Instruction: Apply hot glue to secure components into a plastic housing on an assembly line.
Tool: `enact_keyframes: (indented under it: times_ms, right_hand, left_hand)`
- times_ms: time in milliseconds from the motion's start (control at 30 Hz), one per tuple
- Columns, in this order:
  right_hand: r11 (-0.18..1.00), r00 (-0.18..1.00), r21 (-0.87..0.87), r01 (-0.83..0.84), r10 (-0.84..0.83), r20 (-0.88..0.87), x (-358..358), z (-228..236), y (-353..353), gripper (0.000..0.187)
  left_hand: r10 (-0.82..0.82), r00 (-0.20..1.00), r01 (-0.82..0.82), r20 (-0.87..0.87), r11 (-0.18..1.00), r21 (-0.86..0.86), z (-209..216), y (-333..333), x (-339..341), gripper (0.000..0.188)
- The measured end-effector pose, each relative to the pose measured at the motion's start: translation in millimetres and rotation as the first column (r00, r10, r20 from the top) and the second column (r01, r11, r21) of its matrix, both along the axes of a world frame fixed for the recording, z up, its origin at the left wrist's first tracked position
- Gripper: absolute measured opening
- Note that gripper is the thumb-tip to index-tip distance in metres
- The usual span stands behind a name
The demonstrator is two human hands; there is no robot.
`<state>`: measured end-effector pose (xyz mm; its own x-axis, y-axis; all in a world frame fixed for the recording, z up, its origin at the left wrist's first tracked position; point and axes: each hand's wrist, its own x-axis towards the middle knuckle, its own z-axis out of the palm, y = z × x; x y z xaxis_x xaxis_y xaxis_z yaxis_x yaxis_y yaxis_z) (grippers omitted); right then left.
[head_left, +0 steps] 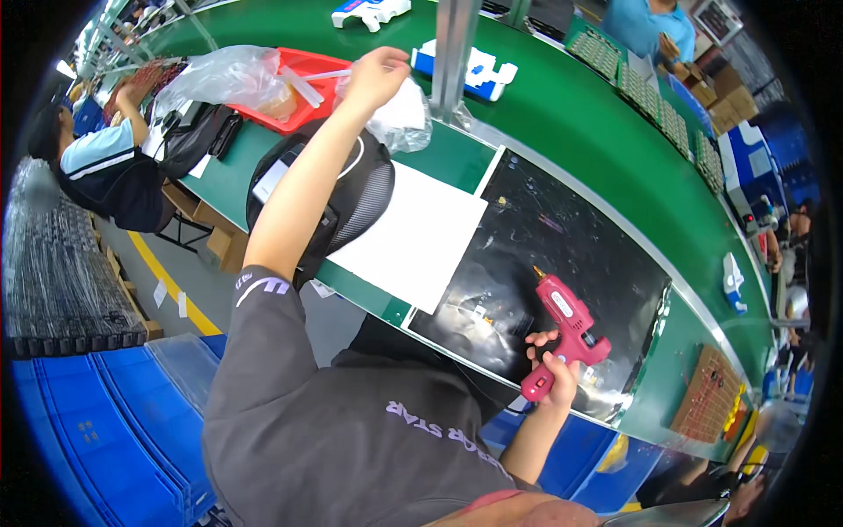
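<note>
My right hand (558, 376) is wrapped round the handle of a dark pink glue gun (565, 309). Its nozzle points up and away, above a black work mat (527, 237). Stretched out to the far left, my left hand (376, 79) has its fingers curled beside a red tray (318, 66). A translucent stick (327, 75) runs from the tray to the edge of this hand; whether the fingers grip it is unclear. Another pale stick (301, 88) lies in the tray. Below the left hand is a crumpled clear plastic bag (406, 119).
Under my left forearm sits a black mesh-sided bag (364, 193), next to a white sheet (417, 233). A metal post (453, 57) rises near the left hand. Blue-and-white parts (481, 72) lie on the green conveyor (562, 114). Blue bins (105, 430) stand at lower left. Other people work nearby.
</note>
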<state>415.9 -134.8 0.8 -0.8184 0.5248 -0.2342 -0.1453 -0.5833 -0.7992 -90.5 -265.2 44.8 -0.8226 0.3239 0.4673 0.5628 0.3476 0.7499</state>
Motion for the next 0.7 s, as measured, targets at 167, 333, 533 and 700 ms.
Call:
enact_keyframes:
  times_ms: [167,333,533,700]
  right_hand:
    - [0.999,1.000,-0.031,-0.006,0.007,0.025,-0.1,-2.3,-3.2,0.037]
    - [1.000,0.999,-0.024,-0.001,0.002,0.051,2.6,-2.5,-4.1,0.038]
    - [1.000,0.998,-0.019,0.012,-0.011,0.055,-1.1,-1.8,-3.3,0.037]
    - [1.000,0.998,-0.020,0.007,-0.006,0.069,-7.6,1.5,-6.2,0.037]
  left_hand:
    - [0.010,1.000,-0.014,-0.028,0.991,-0.130,-12.6,26.4,-35.1,0.025]
    - [0.010,0.994,-0.045,-0.113,0.948,-0.316,-22.9,41.5,-58.1,0.022]
    - [0.105,0.994,-0.061,0.038,0.792,-0.607,-27.6,55.8,-54.8,0.031]
    - [0.204,0.976,-0.081,0.080,0.674,-0.734,-23.6,60.5,-36.6,0.040]
